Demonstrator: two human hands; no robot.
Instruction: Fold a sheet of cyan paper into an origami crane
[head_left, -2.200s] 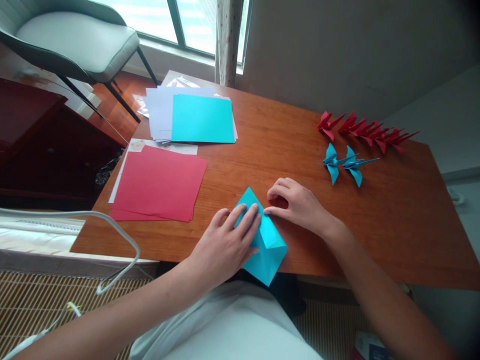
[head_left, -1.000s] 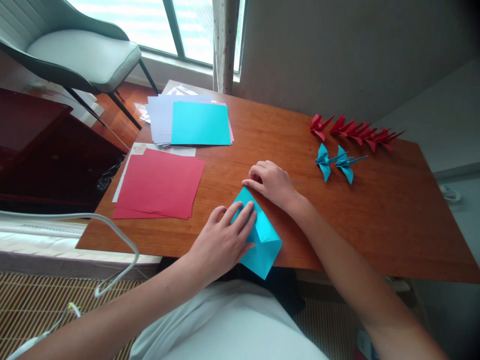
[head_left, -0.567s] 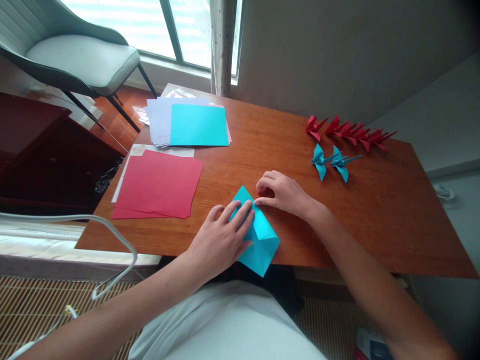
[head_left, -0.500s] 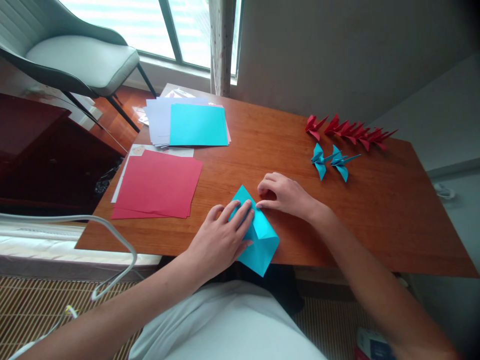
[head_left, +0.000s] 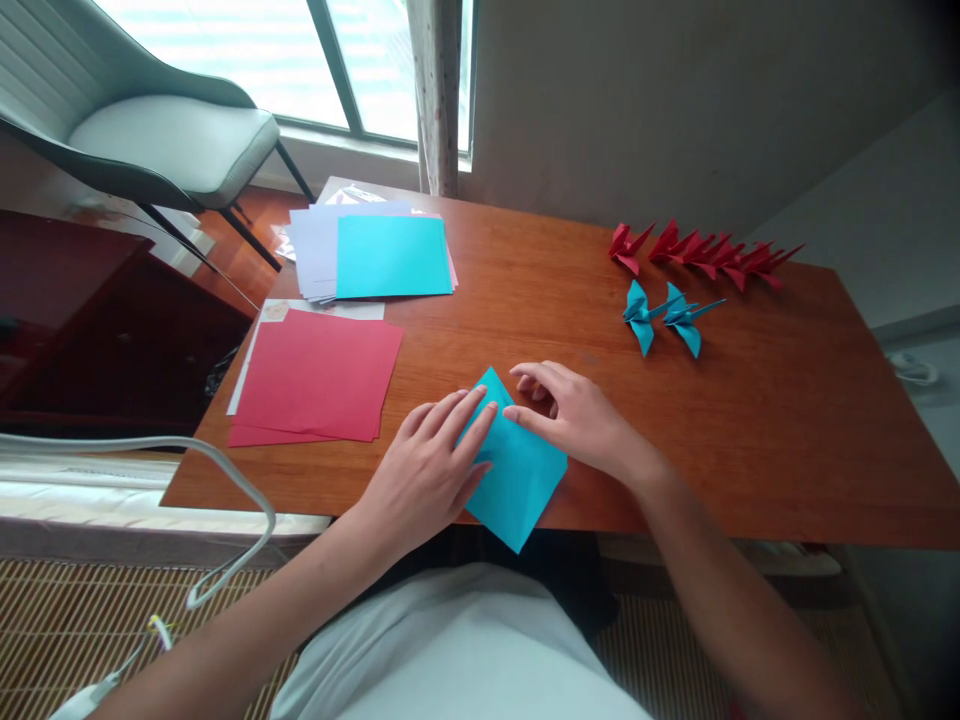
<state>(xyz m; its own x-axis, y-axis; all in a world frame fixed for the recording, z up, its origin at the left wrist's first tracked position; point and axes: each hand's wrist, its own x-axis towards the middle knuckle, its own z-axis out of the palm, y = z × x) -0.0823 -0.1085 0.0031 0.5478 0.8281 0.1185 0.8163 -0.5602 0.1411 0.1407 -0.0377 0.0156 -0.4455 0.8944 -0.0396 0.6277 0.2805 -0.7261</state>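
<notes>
- Resting on the cyan paper point(head_left: 517, 490): left hand point(head_left: 431, 460), palm down, grip opened flat, fingers slightly apart.
- Right hand point(head_left: 581, 415) at the paper's upper right edge; grip spread, thumb parted from fingers.
- Paper's lower corner overhangs the counter's point(head_left: 750, 430) near edge.

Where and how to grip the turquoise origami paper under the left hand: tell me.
Probably pinch the near corner of the turquoise origami paper, coming from the person's side: that corner juts past the front edge of the table, leaving its underside reachable. The left hand covers the paper's left side; the right hand overlaps its right edge.
</notes>
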